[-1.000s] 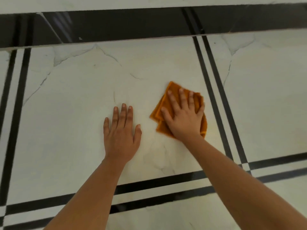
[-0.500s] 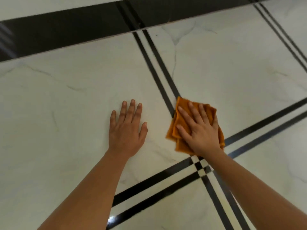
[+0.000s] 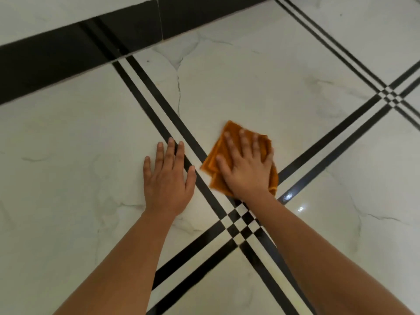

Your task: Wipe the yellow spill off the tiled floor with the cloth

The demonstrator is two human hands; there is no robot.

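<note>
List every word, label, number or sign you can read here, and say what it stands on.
None: no readable text anywhere in view.
The orange cloth under the right hand shows no tag or print, and the tiled floor under the left hand carries only black stripes and grey veining.

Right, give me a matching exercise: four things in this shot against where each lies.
1 left hand
2 right hand
3 cloth
4 wide black band

a along the far edge of the floor
b under a palm
c flat on the tiles, holding nothing
d pressing on orange fabric

Pairs: 1-c, 2-d, 3-b, 4-a
</note>
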